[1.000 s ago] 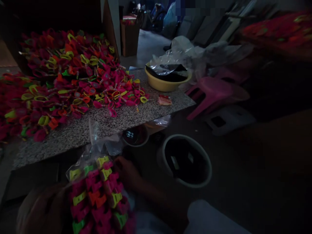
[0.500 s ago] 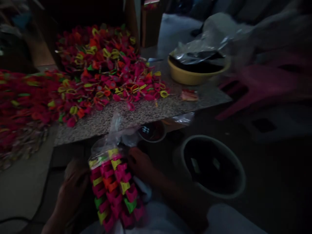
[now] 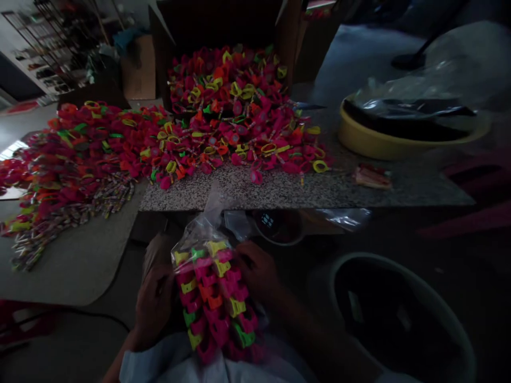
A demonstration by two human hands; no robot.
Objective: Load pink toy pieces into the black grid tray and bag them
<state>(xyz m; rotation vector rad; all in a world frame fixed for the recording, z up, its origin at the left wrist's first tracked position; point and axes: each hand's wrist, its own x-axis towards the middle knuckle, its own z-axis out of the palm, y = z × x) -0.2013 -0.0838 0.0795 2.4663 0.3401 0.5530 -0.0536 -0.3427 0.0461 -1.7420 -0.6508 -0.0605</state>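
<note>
A clear plastic bag [image 3: 215,298] lies on my lap, filled with rows of pink, yellow, green and orange plastic pieces. Its loose clear top points toward the table. My left hand [image 3: 155,295] is at the bag's left side, fingers curled; what they grip is too dark to make out. At the upper right side of the bag, my right hand [image 3: 257,266] has bent fingers against the plastic. Beyond the bag, a large heap of similar colourful pieces [image 3: 223,122] spills from a cardboard box [image 3: 159,58] onto the speckled tabletop [image 3: 191,194].
A yellow basin [image 3: 371,141] holding dark material and clear plastic stands at the right of the table, beside a small pinkish bundle [image 3: 372,176]. Below right is a large round tub [image 3: 339,266]. More pieces cover the left table [image 3: 72,276]. Pink plastic chair [image 3: 475,218] at far right.
The view has turned left, so the table, heap, basin and tub appear farther right. Both hands remain beside the filled bag.
</note>
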